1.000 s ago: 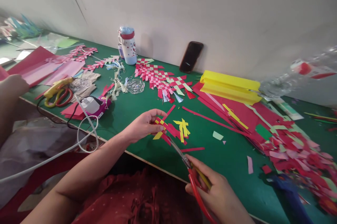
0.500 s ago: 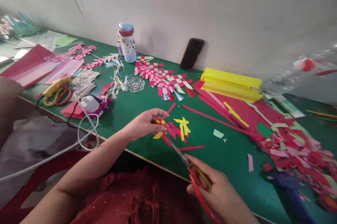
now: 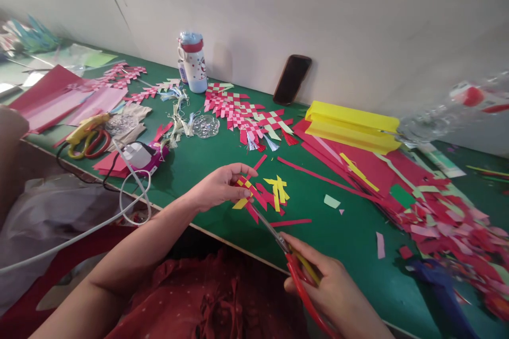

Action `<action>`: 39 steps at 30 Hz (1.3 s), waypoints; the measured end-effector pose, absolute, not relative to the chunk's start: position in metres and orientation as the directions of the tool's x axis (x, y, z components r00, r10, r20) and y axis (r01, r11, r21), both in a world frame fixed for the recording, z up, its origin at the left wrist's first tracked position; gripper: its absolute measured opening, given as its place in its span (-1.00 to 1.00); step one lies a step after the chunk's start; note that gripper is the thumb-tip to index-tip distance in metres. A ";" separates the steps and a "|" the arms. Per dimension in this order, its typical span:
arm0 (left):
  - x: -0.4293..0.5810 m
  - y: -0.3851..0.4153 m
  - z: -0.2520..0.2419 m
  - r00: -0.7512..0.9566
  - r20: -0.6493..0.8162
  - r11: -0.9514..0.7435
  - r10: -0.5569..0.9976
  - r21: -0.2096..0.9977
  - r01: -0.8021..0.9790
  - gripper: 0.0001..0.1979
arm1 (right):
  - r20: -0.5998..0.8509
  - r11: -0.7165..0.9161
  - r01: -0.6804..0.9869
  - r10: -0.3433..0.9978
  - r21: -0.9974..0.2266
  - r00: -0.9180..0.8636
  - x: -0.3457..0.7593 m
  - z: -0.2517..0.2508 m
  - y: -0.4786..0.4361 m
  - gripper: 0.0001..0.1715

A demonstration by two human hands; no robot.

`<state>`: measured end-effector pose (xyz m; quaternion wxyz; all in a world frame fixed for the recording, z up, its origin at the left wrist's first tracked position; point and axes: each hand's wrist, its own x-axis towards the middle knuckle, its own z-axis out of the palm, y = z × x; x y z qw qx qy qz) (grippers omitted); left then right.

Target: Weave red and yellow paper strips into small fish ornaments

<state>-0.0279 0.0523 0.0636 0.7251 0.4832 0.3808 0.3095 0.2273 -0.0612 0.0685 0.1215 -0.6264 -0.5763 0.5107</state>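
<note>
My left hand [image 3: 218, 187] pinches a small woven piece of red and yellow paper strips [image 3: 247, 192] just above the green table [image 3: 318, 233]. My right hand [image 3: 334, 291] grips red-handled scissors [image 3: 292, 264], whose blades reach up to the lower edge of the woven piece. Loose yellow strips [image 3: 278, 189] and a cut red strip [image 3: 295, 222] lie on the table right beside it.
Finished red-and-white woven pieces [image 3: 248, 116], a water bottle [image 3: 193, 61] and a phone [image 3: 291, 79] stand near the wall. Yellow folded paper [image 3: 352, 125], red sheets and a heap of paper scraps [image 3: 449, 222] fill the right. Scissors [image 3: 87, 137], a glue gun [image 3: 141, 156] and its cable lie left.
The view has shifted slightly; both hands keep their hold, with the scissors staying at the woven piece.
</note>
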 end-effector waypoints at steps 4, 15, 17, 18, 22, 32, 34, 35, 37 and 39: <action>-0.028 0.052 0.064 0.521 -0.259 0.346 0.813 0.935 -0.076 -0.55 | -0.511 -0.326 0.580 0.839 -0.746 -0.186 0.226 0.070 -0.060 -0.22; -0.027 0.052 0.063 0.508 -0.248 0.327 0.825 0.943 -0.070 -0.56 | -0.452 -0.285 0.562 0.873 -0.776 -0.182 0.231 0.058 -0.063 -0.26; -0.027 0.052 0.063 0.506 -0.251 0.334 0.825 0.939 -0.079 -0.57 | -0.460 -0.290 0.558 0.868 -0.777 -0.189 0.232 0.055 -0.064 -0.26; -0.027 0.052 0.063 0.506 -0.254 0.341 0.824 0.936 -0.085 -0.57 | -0.468 -0.295 0.559 0.862 -0.775 -0.194 0.233 0.054 -0.064 -0.26; -0.026 0.052 0.064 0.501 -0.266 0.360 0.824 0.928 -0.099 -0.56 | -0.485 -0.308 0.552 0.850 -0.775 -0.207 0.234 0.052 -0.067 -0.25; -0.023 0.051 0.064 0.500 -0.276 0.361 0.821 0.929 -0.081 -0.58 | -0.446 -0.301 0.552 0.883 -0.777 -0.146 0.225 0.062 -0.064 -0.26; -0.022 0.050 0.064 0.499 -0.276 0.361 0.822 0.929 -0.082 -0.57 | -0.445 -0.300 0.554 0.884 -0.776 -0.145 0.225 0.062 -0.064 -0.25; -0.022 0.050 0.063 0.498 -0.276 0.362 0.822 0.928 -0.083 -0.57 | -0.442 -0.297 0.558 0.885 -0.775 -0.144 0.226 0.062 -0.064 -0.25; -0.022 0.050 0.063 0.497 -0.278 0.365 0.822 0.927 -0.086 -0.56 | -0.439 -0.287 0.568 0.886 -0.772 -0.148 0.227 0.061 -0.065 -0.26; -0.022 0.050 0.063 0.499 -0.279 0.370 0.821 0.925 -0.092 -0.56 | -0.431 -0.272 0.575 0.888 -0.771 -0.158 0.228 0.060 -0.065 -0.27</action>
